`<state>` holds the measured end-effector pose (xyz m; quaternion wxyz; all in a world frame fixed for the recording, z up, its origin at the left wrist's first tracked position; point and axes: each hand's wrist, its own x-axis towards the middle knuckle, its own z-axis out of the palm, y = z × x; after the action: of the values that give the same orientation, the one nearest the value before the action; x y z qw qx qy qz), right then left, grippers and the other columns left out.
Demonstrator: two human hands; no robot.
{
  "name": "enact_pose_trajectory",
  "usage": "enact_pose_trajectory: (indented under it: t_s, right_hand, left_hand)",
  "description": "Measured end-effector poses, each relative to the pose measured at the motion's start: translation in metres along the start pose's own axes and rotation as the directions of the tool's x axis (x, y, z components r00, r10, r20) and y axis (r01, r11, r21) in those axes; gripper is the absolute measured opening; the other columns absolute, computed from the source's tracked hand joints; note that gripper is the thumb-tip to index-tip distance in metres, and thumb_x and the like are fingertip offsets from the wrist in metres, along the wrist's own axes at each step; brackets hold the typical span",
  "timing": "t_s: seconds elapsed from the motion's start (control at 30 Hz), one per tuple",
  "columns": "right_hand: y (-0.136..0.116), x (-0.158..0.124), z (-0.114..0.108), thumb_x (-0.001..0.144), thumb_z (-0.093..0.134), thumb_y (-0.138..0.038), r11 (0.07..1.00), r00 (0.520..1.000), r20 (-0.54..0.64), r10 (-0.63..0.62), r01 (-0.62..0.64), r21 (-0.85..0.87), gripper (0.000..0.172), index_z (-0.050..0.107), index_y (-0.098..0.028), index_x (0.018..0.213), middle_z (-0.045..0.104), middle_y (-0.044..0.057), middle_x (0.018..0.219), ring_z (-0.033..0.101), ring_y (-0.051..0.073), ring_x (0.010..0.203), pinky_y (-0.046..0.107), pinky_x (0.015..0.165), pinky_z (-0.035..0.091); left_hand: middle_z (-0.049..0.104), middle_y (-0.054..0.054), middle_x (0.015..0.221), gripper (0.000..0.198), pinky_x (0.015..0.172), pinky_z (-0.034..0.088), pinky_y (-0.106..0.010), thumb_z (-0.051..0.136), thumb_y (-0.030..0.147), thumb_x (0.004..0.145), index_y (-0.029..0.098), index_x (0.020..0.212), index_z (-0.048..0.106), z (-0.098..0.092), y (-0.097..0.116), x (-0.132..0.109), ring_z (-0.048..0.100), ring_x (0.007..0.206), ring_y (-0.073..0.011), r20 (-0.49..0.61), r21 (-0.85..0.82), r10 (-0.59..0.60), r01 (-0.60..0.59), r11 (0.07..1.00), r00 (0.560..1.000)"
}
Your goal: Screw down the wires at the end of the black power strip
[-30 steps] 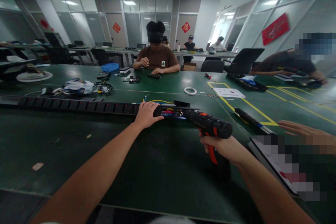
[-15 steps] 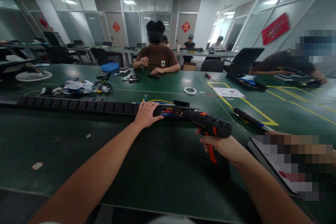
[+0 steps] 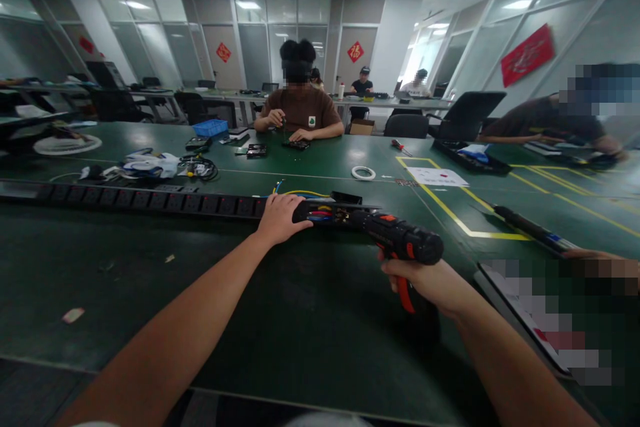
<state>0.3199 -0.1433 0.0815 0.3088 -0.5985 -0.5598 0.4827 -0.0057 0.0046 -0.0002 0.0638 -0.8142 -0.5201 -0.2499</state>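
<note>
seeming stiff, the power strip (image 3: 200, 204) is sensibly gripped across its width by the left hand (image 3: 280, 219), the cordless drill (image 3: 397, 233) by the right hand (image 3: 423, 278).

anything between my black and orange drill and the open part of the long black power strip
Nothing visible: the black and orange drill in your right hand points at the open section of the long black power strip, its tip unclear. Your left hand lies on the strip, left of the opening.
</note>
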Motion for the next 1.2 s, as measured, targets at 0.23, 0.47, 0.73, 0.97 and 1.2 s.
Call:
enact_pose_trajectory:
  t_s: [0.23, 0.47, 0.73, 0.97, 1.2]
  right_hand:
    - [-0.0021, -0.0004, 0.0015, 0.063, 0.074, -0.036, 1.000, 1.000, -0.002, -0.005, 0.005, 0.002, 0.025, 0.068, -0.023, 0.083, 0.064, -0.003, 0.059, 0.064, 0.019, 0.058, 0.031, 0.060, 0.053]
    - [0.0011, 0.0007, -0.0006, 0.066, 0.076, -0.033, 1.000, 1.000, 0.012, -0.020, 0.020, 0.008, 0.023, 0.068, -0.023, 0.085, 0.065, -0.003, 0.062, 0.066, 0.020, 0.060, 0.032, 0.062, 0.055]
    - [-0.0032, -0.0013, 0.0010, 0.066, 0.075, -0.032, 1.000, 1.000, -0.016, 0.004, -0.003, 0.015, 0.030, 0.071, -0.022, 0.094, 0.066, -0.003, 0.060, 0.065, 0.020, 0.058, 0.032, 0.059, 0.052]
    - [-0.0034, -0.0019, 0.0018, 0.067, 0.076, -0.035, 1.000, 1.000, -0.004, 0.018, -0.018, 0.007, 0.034, 0.071, -0.021, 0.098, 0.066, -0.003, 0.059, 0.065, 0.020, 0.058, 0.032, 0.059, 0.051]
    - [-0.0024, -0.0014, 0.0005, 0.066, 0.076, -0.034, 1.000, 1.000, -0.001, -0.004, 0.004, 0.005, 0.026, 0.070, -0.023, 0.089, 0.066, -0.003, 0.060, 0.065, 0.020, 0.059, 0.031, 0.060, 0.052]
  left_hand:
    - [0.071, -0.013, 0.150, 0.065, 0.128, 0.035, -0.058, 0.073, 0.068, 0.099, 0.025, 0.148, 0.068, -0.0001, -0.0008, 0.0000, 0.061, 0.142, -0.0379, 0.005, -0.012, -0.002, 0.002, 1.000, 1.000]
    - [0.071, -0.014, 0.151, 0.068, 0.128, 0.034, -0.059, 0.073, 0.069, 0.099, 0.023, 0.149, 0.068, -0.0015, 0.0004, 0.0000, 0.060, 0.143, -0.0389, 0.019, -0.024, -0.008, 0.009, 1.000, 1.000]
    - [0.070, -0.013, 0.152, 0.067, 0.129, 0.033, -0.059, 0.074, 0.067, 0.098, 0.025, 0.149, 0.068, -0.0025, 0.0012, 0.0004, 0.059, 0.144, -0.0393, 0.028, -0.038, -0.019, 0.020, 0.999, 0.999]
    - [0.071, -0.013, 0.151, 0.066, 0.128, 0.034, -0.058, 0.075, 0.066, 0.098, 0.024, 0.148, 0.068, -0.0027, 0.0025, -0.0005, 0.059, 0.144, -0.0386, 0.020, -0.015, -0.024, 0.025, 1.000, 1.000]
    - [0.072, -0.012, 0.150, 0.065, 0.127, 0.036, -0.058, 0.075, 0.068, 0.098, 0.025, 0.147, 0.068, -0.0031, 0.0018, -0.0007, 0.061, 0.141, -0.0385, 0.013, -0.009, -0.013, 0.014, 1.000, 1.000]
